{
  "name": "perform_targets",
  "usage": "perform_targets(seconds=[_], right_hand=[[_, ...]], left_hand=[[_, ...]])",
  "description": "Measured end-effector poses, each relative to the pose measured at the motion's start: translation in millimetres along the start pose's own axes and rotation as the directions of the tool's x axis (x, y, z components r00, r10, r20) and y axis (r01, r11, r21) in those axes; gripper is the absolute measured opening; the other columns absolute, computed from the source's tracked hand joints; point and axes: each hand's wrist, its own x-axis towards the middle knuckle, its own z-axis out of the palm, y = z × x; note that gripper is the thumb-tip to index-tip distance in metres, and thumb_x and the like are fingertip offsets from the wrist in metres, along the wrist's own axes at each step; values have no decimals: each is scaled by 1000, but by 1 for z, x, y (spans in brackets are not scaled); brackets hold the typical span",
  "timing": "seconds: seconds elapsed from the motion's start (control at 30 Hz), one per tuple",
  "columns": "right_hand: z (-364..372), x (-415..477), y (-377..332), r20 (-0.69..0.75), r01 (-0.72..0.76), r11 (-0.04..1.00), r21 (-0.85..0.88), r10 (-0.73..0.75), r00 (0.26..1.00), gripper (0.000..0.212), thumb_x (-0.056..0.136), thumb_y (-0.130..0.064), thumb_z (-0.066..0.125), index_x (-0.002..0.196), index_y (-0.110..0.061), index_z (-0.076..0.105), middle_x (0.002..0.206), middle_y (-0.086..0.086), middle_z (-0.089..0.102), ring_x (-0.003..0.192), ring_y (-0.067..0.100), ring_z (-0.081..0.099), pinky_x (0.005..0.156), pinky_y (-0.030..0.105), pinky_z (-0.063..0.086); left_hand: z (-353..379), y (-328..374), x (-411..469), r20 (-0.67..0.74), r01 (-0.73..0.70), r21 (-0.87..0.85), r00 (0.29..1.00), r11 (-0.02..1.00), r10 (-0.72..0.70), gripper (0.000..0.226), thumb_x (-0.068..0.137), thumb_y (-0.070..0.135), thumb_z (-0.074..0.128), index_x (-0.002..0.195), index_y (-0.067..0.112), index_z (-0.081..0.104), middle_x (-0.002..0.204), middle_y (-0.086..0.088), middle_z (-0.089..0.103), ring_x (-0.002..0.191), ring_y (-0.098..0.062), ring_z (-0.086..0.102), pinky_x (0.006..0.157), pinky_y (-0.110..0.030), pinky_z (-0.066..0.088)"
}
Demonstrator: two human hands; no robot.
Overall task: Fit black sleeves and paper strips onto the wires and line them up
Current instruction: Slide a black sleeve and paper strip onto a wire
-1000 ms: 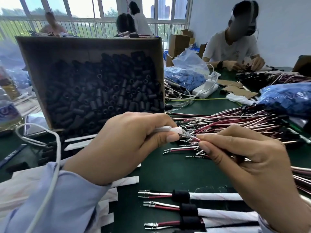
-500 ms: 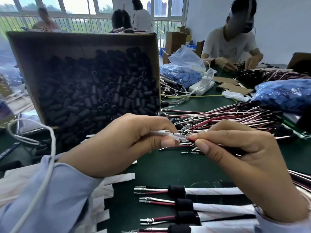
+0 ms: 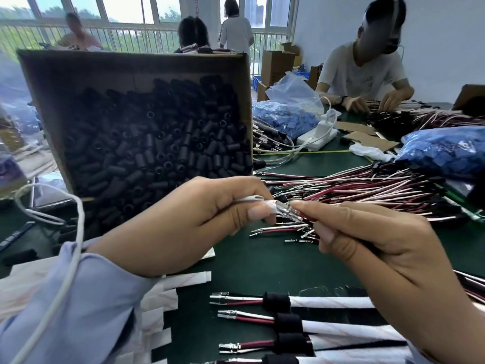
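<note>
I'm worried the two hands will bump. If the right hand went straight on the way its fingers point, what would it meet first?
Most likely the paper strip pinched in the left hand. The right hand aims the metal tips of its wire at the strip's end, nearly touching it, though depth is hard to judge.

Black sleeves (image 3: 157, 143) in a brown box (image 3: 131, 64), red-and-white wires (image 3: 354, 185), green table (image 3: 262, 258).
</note>
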Motion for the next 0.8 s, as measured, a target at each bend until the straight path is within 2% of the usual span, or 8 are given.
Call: perform_targets(seconds=[0.07,0.17,0.23,0.33,0.47,0.53,0.63,0.8], right_hand=[[-6,-16,13,-11,-51,999,-7,51,999,36,89,-49,41,120,-47,60,67,0,61,67,16,60,61,40,47],[0,-7,22,-65,-37,998,-54,33,997,33,91,-45,44,117,-45,64,67,-1,59,65,16,58,56,35,46],[2,-13,20,-111,-11,999,-35,7,994,30,92,-40,48,115,-41,68,67,-3,60,65,15,59,55,32,45],[4,-13,17,-87,-25,999,24,27,996,27,89,-37,53,108,-38,72,68,-6,65,65,14,63,54,32,48],[14,-12,19,-88,-65,992,105,74,993,25,87,-37,55,101,-35,75,66,-20,64,64,7,65,56,19,45],[16,-12,21,-122,-93,982,165,114,986,20,86,-35,60,99,-37,74,60,-18,61,57,4,60,53,12,41],[14,-9,24,-114,-132,944,301,173,978,21,84,-27,61,96,-39,74,53,-6,58,51,4,53,51,13,40],[19,-6,33,45,-218,948,231,214,976,21,86,-44,48,97,-36,65,58,-4,60,57,10,54,56,24,42]], left_hand=[[0,0,-1,-8,7,12,1000,1000,-7,30,95,50,41,94,30,63,72,-2,58,59,-18,49,56,-31,43],[-1,2,-1,4,7,43,1000,999,-7,27,96,43,44,92,25,63,64,14,52,54,-3,45,53,-11,34],[-2,3,-1,26,21,126,999,992,-25,29,94,46,43,92,25,62,65,10,55,56,-5,49,54,-14,37],[-4,4,-4,49,30,329,998,944,-49,33,92,58,38,94,32,60,75,7,62,72,-9,58,65,-31,47],[6,4,-4,-2,31,557,999,830,-36,52,84,70,17,97,35,53,78,15,57,81,-6,52,69,-32,45],[12,-1,-2,-49,40,589,999,807,-14,53,85,69,16,97,33,52,73,17,50,80,-6,47,67,-33,45],[14,-3,1,-70,32,593,997,804,12,49,88,65,16,93,31,51,64,20,40,73,-3,39,60,-30,41],[18,-2,0,35,18,557,998,831,-45,46,86,68,11,90,33,41,64,13,45,67,-8,41,62,-29,36]])
